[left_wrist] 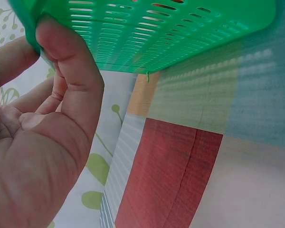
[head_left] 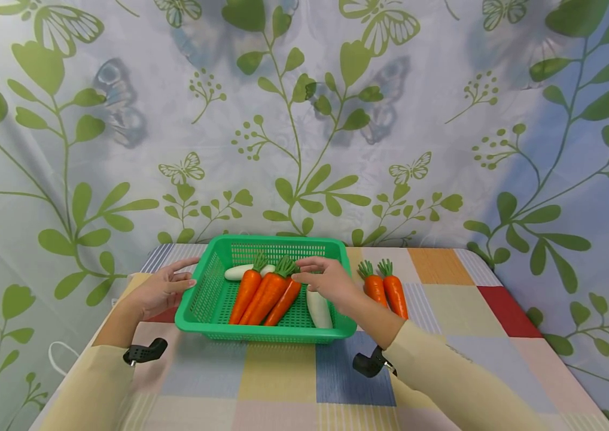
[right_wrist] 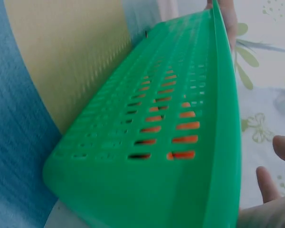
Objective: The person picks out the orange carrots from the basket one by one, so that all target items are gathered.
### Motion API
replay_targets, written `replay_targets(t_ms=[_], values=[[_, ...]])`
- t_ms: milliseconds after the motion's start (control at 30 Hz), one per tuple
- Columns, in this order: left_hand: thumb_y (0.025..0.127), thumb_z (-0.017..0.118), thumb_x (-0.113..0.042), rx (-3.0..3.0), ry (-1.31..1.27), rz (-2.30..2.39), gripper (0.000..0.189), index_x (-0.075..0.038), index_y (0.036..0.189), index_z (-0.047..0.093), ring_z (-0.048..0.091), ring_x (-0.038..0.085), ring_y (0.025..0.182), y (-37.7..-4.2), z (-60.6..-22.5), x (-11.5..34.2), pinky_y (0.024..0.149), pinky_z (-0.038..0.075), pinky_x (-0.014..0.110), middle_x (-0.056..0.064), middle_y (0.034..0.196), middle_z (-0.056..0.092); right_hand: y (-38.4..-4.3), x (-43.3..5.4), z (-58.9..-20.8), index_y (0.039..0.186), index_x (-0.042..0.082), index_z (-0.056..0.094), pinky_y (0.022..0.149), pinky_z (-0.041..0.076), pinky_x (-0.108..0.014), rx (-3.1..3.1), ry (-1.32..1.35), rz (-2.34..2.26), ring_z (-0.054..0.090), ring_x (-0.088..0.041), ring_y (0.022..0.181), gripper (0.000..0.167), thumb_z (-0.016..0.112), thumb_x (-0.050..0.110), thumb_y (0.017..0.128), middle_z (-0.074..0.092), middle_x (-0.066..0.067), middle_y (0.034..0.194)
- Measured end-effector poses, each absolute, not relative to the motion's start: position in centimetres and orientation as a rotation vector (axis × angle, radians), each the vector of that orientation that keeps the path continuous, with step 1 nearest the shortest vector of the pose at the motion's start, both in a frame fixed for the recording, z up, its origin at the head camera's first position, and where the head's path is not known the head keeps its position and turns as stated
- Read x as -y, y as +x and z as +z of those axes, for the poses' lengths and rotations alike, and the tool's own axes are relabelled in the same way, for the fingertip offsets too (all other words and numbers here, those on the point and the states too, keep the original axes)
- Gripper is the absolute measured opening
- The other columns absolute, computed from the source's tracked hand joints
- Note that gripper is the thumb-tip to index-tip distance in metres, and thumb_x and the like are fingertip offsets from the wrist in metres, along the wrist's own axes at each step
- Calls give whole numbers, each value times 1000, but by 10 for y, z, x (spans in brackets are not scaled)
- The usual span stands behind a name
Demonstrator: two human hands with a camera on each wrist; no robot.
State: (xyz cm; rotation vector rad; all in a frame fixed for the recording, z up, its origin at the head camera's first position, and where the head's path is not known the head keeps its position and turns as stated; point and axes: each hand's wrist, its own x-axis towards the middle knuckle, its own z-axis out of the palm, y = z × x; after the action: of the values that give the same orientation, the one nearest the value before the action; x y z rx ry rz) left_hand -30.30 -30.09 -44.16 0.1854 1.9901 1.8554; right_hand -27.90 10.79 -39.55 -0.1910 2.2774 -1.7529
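Note:
A green plastic basket (head_left: 213, 328) with slotted walls stands on the table. Several orange carrots (head_left: 269, 299) with green tops lie in its middle. One white radish (head_left: 319, 309) rests at the basket's right side, and another white radish (head_left: 237, 273) lies at the back left, partly behind the carrots. My left hand (head_left: 158, 290) pinches the basket's left rim; its thumb and a finger meet at the rim in the left wrist view. Over the basket's right part hovers my right hand (head_left: 335, 286), fingers extended near the carrot tops and holding nothing.
Two more carrots (head_left: 394, 292) lie side by side on the table, right of the basket and behind my right forearm. A patchwork cloth (head_left: 283, 371) covers the table. Behind it hangs a leaf-patterned curtain (head_left: 304, 120). A white cable (head_left: 59, 359) loops at the left edge.

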Motion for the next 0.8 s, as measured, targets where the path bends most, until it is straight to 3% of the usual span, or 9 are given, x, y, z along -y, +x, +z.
replay_targets(t_ms=[133,267,500,800], values=[[103,63,-18,-1994,202,1851,80,-12,165,14,71,13,101,-303,-441,303,87,62,31,-1,110,62,-279,-98,-395,127,18,71,94,55,-46,-2279,-183,-1736,64,-26,94,38,79,25,91,62,-15,137],[103,63,-18,-1992,206,1853,81,-12,165,13,70,13,102,-304,-442,304,88,62,30,-1,110,62,-281,-88,-395,127,14,71,91,57,-38,-2247,-176,-1756,64,-34,110,39,79,24,90,64,-15,136],[102,64,-19,-1998,190,1851,80,-14,165,14,70,14,103,-304,-443,304,89,61,31,-1,114,63,-285,-75,-400,132,11,67,112,45,-55,-2166,-141,-1768,58,-39,129,43,77,23,92,69,-11,128],[103,63,-17,-1971,216,1868,80,-13,165,13,71,14,103,-306,-445,303,88,62,31,-1,112,64,-293,-64,-409,134,14,66,109,48,-51,-2151,-97,-1747,60,-32,123,48,79,22,89,60,-17,140]])
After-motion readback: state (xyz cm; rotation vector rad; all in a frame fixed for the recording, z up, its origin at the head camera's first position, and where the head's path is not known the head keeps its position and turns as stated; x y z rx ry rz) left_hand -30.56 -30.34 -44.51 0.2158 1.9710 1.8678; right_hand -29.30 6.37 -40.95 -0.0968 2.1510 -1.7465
